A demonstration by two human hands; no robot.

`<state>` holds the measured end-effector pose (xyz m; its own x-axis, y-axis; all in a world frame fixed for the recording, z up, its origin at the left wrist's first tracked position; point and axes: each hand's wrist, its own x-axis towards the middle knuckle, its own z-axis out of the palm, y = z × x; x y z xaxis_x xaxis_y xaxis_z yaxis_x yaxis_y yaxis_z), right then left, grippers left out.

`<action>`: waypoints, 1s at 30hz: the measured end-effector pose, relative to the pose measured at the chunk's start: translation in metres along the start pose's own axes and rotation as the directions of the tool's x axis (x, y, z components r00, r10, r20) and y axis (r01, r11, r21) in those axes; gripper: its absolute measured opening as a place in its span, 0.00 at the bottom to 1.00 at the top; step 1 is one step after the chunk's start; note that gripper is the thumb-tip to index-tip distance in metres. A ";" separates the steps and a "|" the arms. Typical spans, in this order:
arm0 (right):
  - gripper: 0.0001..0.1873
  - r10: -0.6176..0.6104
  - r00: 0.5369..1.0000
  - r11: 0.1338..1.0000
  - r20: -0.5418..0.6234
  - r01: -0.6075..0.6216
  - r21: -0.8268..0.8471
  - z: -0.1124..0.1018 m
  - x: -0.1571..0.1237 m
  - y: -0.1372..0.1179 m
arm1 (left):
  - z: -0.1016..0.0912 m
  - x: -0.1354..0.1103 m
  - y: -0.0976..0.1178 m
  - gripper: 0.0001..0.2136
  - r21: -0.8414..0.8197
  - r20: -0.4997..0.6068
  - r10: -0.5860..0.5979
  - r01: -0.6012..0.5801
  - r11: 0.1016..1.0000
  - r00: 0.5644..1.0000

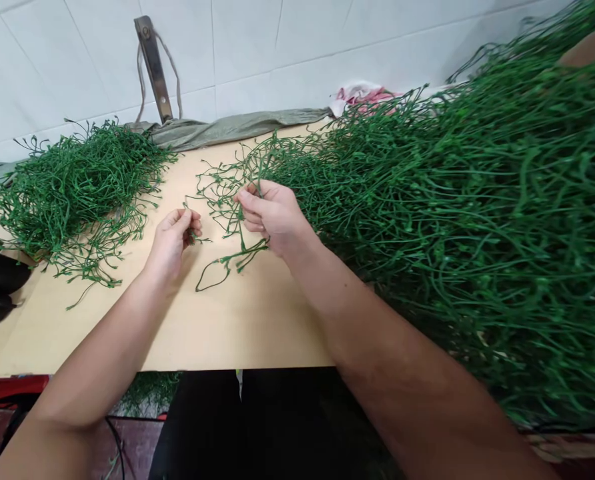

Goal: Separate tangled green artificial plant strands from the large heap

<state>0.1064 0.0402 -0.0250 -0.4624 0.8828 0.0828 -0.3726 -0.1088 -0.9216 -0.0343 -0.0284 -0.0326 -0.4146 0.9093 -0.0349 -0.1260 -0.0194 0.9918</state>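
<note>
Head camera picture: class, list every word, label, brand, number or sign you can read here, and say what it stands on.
None: no readable text shows on the wall tiles, the table, the green stems, the pink cloth or either hand.

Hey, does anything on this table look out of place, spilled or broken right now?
Nothing looks damaged. The one oddity: some green sprigs lie below the table's front edge, as if fallen off. The left hand and right hand each pinch a green branched stem.
</note>
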 end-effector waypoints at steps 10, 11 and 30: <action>0.07 -0.014 0.987 0.991 0.160 0.034 -0.126 0.009 -0.004 0.010 | 0.018 -0.014 -0.009 0.12 0.162 0.197 0.022 -0.054 0.985 0.980; 0.07 -0.022 0.988 0.987 0.153 0.046 -0.151 0.009 -0.004 0.012 | 0.017 -0.012 -0.011 0.13 0.180 0.201 0.041 -0.078 0.981 0.979; 0.25 0.083 0.978 0.996 -0.193 -0.087 -0.011 0.001 0.009 0.005 | 0.011 0.003 -0.014 0.05 0.346 0.159 0.048 -0.101 0.933 0.986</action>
<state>0.1000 0.0469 -0.0285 -0.3282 0.9421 -0.0689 -0.3222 -0.1802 -0.9294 -0.0243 -0.0205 -0.0454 -0.2713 0.9619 0.0329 0.2366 0.0335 0.9710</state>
